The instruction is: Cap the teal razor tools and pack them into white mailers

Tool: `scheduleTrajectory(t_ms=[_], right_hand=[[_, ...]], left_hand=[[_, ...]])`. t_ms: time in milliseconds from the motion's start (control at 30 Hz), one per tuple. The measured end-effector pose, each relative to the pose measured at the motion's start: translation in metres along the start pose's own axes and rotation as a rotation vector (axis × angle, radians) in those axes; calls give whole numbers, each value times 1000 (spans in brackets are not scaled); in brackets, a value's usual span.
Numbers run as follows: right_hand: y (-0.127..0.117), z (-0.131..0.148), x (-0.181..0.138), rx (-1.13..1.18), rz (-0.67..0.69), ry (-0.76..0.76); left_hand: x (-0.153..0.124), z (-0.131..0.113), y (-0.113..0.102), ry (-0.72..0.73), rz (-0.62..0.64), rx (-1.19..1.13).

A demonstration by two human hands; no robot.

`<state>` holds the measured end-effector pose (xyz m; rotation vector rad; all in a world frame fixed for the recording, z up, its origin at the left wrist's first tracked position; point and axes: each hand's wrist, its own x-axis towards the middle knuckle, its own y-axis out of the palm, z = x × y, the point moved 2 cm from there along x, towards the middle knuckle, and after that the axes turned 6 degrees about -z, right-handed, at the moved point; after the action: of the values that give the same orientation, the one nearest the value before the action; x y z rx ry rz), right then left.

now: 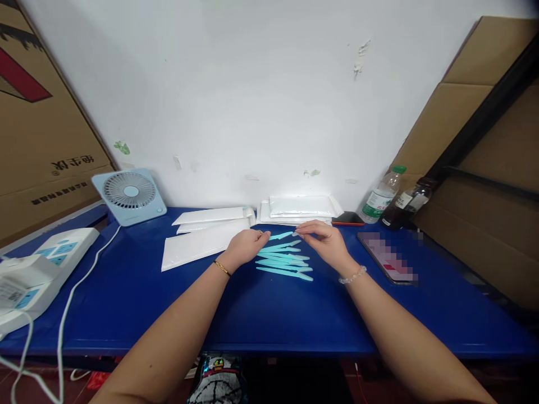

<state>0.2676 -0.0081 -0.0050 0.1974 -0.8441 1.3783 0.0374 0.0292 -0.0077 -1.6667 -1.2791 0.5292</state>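
Note:
Several light-blue plastic sticks (284, 262) lie in a row on the blue table (126, 292). One more light-blue stick (281, 235) is held just above the row, between both hands. My left hand (245, 247) pinches its left end with curled fingers. My right hand (324, 241) pinches its right end at the tip. White padded envelopes (202, 241) lie just left of my left hand.
A stack of white bags (300, 209) sits at the back by the wall, with a red phone (347, 219) beside it. Two bottles (381, 199) stand at the back right, a dark phone (387, 258) lies right. A small fan (129, 195) and power strips (37, 269) are left.

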Motion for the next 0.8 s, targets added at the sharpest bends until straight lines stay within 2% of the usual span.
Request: scheduleTrajectory(t_ms=[433, 667, 800], right_hand=[[0, 3, 0, 24, 18, -60], [5, 10, 0, 15, 93, -72], [0, 10, 0, 32, 33, -119]], left_hand=[[0, -2, 1, 10, 36, -11], [-1, -3, 4, 8, 68, -74], [-1, -2, 2, -19, 60, -95]])
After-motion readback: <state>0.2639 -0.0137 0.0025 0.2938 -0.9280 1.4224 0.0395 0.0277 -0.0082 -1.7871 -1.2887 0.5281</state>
